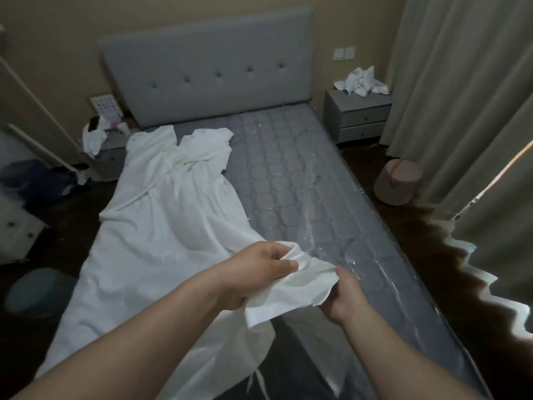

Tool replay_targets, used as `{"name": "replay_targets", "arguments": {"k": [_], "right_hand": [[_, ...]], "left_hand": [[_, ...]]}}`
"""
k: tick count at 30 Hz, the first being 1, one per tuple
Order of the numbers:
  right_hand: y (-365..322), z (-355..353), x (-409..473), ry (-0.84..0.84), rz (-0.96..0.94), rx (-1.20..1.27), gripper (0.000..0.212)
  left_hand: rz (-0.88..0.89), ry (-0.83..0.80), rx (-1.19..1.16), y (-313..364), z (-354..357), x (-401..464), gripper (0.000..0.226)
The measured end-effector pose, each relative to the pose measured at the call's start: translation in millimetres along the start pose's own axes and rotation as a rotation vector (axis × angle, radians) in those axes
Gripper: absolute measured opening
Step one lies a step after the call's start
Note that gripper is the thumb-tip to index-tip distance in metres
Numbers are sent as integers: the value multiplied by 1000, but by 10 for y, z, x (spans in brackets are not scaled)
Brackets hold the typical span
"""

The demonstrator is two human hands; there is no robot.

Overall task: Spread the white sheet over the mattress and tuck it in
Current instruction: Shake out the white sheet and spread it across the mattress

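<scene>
one head-worn wide-angle view, from the foot of the mattress [288, 174], faces forward and down along it toward the headboard [207, 67] at 12 o'clock. the hands sit close beneath the lens at 6 o'clock; the frame edges bow.

No readable text, labels or numbers. Card [105, 106] at 10 o'clock, by the headboard [206, 70], carries a grid of dark marks, too blurred to read.

The crumpled white cotton sheet [161, 226] lies left of and beyond the fingers [281, 256] — the grey quilted plastic-wrapped mattress [294, 180] bare to their right, the grey tufted headboard [207, 67] beyond.
</scene>
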State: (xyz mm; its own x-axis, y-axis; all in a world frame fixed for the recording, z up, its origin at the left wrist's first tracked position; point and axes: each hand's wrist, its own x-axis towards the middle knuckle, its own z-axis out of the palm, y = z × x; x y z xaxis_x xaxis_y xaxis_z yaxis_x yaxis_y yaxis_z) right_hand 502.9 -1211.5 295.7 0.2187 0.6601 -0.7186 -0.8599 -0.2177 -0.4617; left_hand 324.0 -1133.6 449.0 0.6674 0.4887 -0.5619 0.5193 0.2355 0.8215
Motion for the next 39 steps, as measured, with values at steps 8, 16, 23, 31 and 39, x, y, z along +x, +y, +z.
{"name": "replay_targets", "arguments": {"k": [8,16,23,31,39], "right_hand": [[-2023,-387,-265,-48,-265,246,32],[-2620,-1656,-683,-115,-357,108,47],[-1513,-3259,-583,503,51,-70,35],[-1464,-3531,-577,503,60,-234,39],[-1764,-3513,-582,53,-22,-385,24]], "left_hand": [[-113,293,251,102,946,651,21],[-220,302,12,257,2134,1367,18],[-235,131,23,-121,2758,1594,16],[-391,154,69,-796,3240,1483,18],[-568,158,-207,-336,4058,2122,74]]}}
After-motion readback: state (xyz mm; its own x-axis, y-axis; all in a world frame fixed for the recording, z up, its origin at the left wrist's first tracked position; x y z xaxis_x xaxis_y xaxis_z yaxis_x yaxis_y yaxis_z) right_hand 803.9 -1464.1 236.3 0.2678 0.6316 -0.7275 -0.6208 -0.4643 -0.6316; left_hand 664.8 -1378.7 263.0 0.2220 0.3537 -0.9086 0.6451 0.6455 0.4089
